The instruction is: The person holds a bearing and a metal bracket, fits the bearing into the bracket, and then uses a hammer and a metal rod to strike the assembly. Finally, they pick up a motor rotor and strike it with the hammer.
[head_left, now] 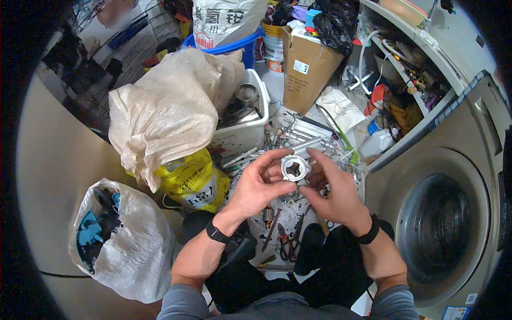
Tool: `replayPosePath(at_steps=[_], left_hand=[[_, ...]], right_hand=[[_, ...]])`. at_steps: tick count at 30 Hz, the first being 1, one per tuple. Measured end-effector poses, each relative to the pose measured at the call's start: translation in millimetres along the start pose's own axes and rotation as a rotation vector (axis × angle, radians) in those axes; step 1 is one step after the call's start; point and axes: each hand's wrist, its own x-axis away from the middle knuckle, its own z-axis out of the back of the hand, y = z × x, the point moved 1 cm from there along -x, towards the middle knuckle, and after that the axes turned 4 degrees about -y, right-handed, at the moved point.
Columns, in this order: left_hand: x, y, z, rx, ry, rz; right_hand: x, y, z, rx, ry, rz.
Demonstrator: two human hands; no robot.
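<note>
A silvery-white metal ring-shaped part (305, 169), with a wide hole through it and small lugs on its rim, is held up in front of me. My left hand (257, 184) grips its left side, the thumb below and the index finger along the top. On the other side, my right hand (337, 188) has its thumb and index finger at the ring's edge, with the other fingers curled behind. Beneath my hands lie red-handled pliers (287, 246) and a thin rod-like tool (272, 230) among scattered metal scraps.
A washing machine (381, 178) stands close on my right. To the left are a white woven sack (133, 250), a yellow bag (197, 181) and a beige sack (160, 101) beside a white bin (256, 128). Farther off stands a cardboard box (304, 80).
</note>
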Motion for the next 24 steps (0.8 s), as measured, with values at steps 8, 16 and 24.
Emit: replayPosePath(at_steps=[8, 16, 24], left_hand=[[2, 0, 2, 0.024, -0.066, 0.002], [8, -2, 5, -0.015, -0.04, 0.026], [14, -5, 14, -0.081, -0.083, -0.032]], right_hand=[[0, 13, -1, -0.33, -0.051, -0.21], [-4, 13, -7, -0.293, -0.023, -0.166], [-6, 9, -16, -0.42, -0.065, -0.182]])
